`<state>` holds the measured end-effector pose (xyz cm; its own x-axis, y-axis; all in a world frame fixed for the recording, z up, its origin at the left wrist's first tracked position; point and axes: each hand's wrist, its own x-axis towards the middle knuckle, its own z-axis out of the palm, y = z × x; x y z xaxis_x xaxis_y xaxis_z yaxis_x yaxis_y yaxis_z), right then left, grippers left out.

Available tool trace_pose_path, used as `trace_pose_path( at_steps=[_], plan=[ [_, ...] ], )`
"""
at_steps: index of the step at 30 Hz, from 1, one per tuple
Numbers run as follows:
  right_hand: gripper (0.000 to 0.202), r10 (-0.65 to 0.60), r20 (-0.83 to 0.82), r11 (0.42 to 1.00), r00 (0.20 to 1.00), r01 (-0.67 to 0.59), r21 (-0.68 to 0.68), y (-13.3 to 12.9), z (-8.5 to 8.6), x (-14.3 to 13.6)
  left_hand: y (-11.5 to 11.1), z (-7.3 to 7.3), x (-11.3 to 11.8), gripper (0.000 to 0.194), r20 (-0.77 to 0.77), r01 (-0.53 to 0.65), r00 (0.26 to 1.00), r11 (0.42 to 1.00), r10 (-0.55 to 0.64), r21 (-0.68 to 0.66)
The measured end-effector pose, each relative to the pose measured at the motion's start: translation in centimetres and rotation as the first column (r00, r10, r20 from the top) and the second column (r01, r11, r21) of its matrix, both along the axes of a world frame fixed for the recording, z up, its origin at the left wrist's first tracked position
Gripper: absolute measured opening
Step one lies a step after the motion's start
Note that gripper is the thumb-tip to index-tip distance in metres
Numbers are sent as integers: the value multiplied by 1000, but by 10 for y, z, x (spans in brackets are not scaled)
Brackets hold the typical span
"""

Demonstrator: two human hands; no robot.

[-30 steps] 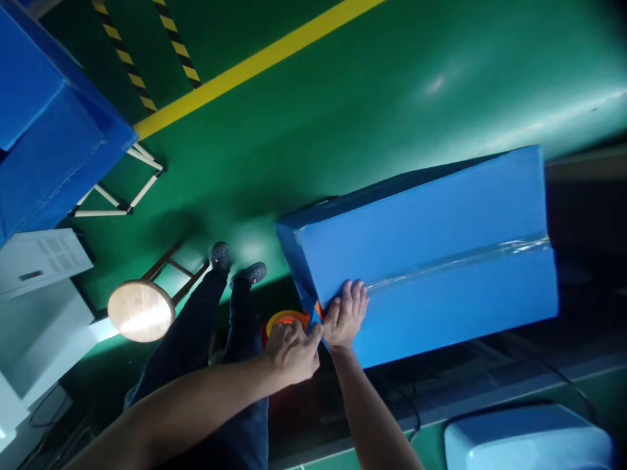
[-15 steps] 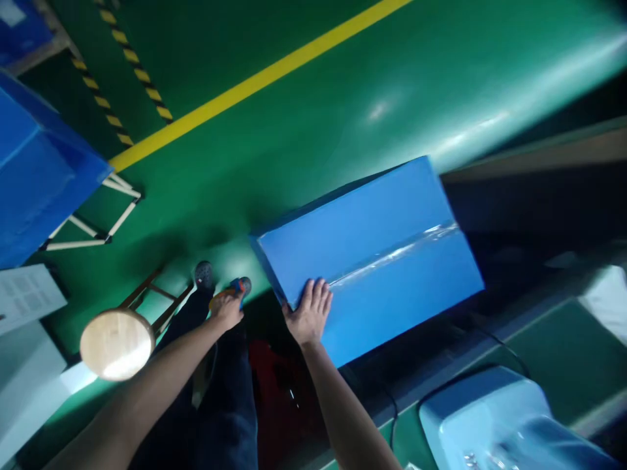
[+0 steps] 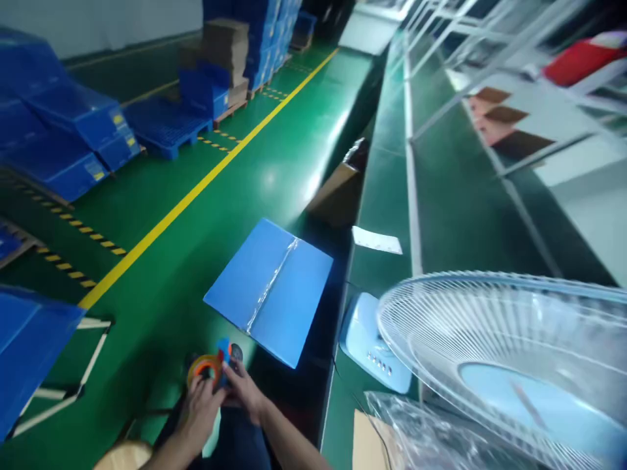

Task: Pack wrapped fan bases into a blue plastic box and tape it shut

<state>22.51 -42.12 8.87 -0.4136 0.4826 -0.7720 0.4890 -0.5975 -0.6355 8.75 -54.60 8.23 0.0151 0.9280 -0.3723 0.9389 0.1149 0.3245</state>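
A tape dispenser, with an orange ring and blue and red parts, is in front of my legs. My left hand has its fingers closed round the near side of the ring. On the dispenser's blue and red end, my right hand grips with thumb and fingers. Just beyond both hands lies a large blue box, its flaps closed and a strip of clear tape along the seam. Neither hand touches the box.
On the right runs a long green workbench with a large fan, a paper sheet and clear plastic wrap. A round wooden stool is at lower left. Blue boxes on pallets stand beyond the yellow floor line.
My right hand has left the box top and come to the tape dispenser, which my left hand held alone. My view has lifted and turned, showing more bench and aisle.
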Motion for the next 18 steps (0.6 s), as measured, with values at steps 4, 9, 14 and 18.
trace_pose_path(
  at_steps=[4, 9, 14, 18],
  plan=[
    [83, -527, -149, 843, 837, 491, -220, -46, 29, 30, 17, 23, 46, 31, -116, 379, 923, 818, -366, 433],
    [73, -827, -51, 554, 561, 795, -247, -84, 40, 96, 36, 83, 49, 25, -24, 603, 677, 535, -735, 592],
    [99, -979, 173, 105, 106, 994, -17, -167, 40, 152, 99, 105, 7, 42, 206, 619, 766, 785, -610, 25],
    [100, -936, 270, -185, -224, 969, 163, -248, 44, 168, 129, 70, -48, 47, 151, 609, 783, 695, -603, -382]
  ],
)
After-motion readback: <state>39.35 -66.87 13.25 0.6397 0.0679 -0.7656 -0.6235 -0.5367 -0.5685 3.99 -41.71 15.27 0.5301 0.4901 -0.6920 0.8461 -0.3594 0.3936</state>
